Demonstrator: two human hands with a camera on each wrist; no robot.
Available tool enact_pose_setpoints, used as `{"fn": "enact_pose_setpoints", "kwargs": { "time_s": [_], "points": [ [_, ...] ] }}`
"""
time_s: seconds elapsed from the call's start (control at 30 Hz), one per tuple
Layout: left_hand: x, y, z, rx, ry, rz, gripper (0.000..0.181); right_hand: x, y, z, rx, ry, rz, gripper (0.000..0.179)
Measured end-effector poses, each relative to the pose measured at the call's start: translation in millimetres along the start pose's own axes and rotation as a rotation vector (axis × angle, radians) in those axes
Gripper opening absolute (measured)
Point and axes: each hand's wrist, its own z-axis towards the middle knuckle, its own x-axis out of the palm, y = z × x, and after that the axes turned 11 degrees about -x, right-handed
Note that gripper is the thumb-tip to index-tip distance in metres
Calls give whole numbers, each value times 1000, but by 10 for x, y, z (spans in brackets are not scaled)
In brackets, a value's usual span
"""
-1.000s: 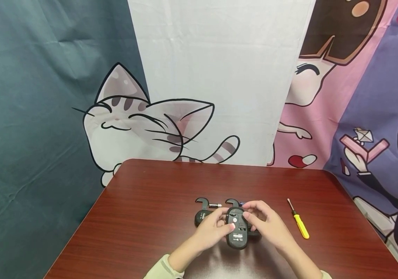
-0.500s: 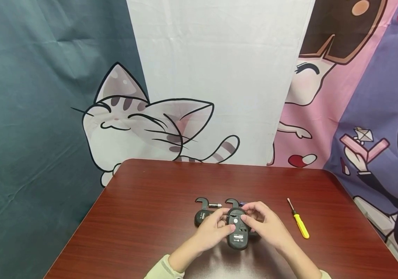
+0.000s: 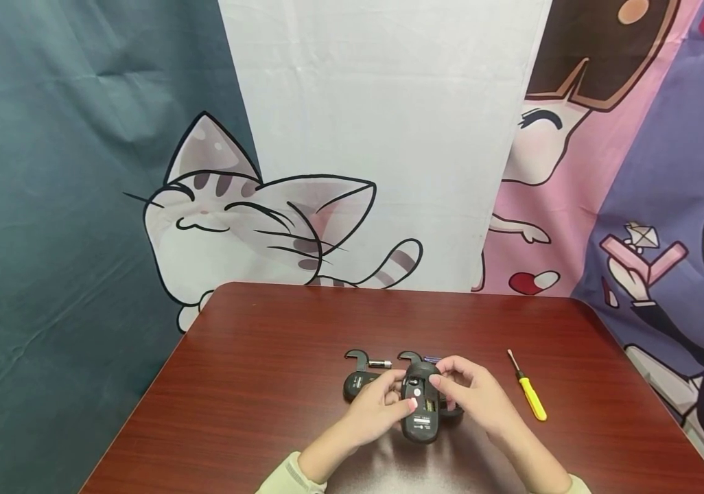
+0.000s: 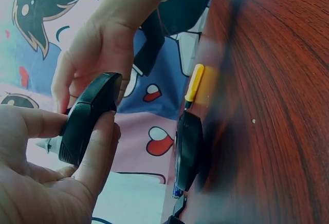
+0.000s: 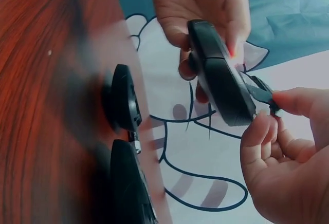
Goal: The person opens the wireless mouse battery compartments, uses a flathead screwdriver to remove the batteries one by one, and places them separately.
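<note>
My left hand (image 3: pixel 377 408) grips a black computer mouse (image 3: pixel 420 429) by its sides, underside facing up, above the table. My right hand (image 3: pixel 478 398) pinches the mouse's dark battery cover (image 5: pixel 262 94) between thumb and fingers. The cover stands tilted up from the underside at the far end, and the battery bay shows beneath it. In the left wrist view, the mouse (image 4: pixel 85 118) lies between left thumb and fingers, with the right hand (image 4: pixel 97 59) behind it.
Two more black mice lie on the brown table (image 3: pixel 253 384): one at left (image 3: pixel 354 387), one partly hidden behind the held mouse (image 3: pixel 453 410). Beyond them are hook-shaped covers (image 3: pixel 360 359), a silver battery (image 3: pixel 380 364) and a blue battery (image 3: pixel 431 359). A yellow screwdriver (image 3: pixel 531 396) lies right.
The battery cover, flat on the mouse's underside earlier, has come up at the far end in my right fingers, exposing the bay. My left hand's grip is the same.
</note>
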Motion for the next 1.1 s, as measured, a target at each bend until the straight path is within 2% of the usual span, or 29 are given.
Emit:
{"fn": "enact_pose_setpoints", "kwargs": {
  "time_s": [0.2,0.53,0.77,1.1],
  "points": [
    [5,-9,-6,-14,-9,0,49,-70,34,14,-5,13,23,24],
    [-11,3,-17,-4,-12,-7,51,-277,-17,83,-59,-25,36,24],
    [-15,12,-27,-13,-29,2,53,-431,-58,92,-49,-30,-83,27],
    [-47,32,-35,-9,-20,1,50,-578,-107,133,0,-35,-118,30]
  ]
}}
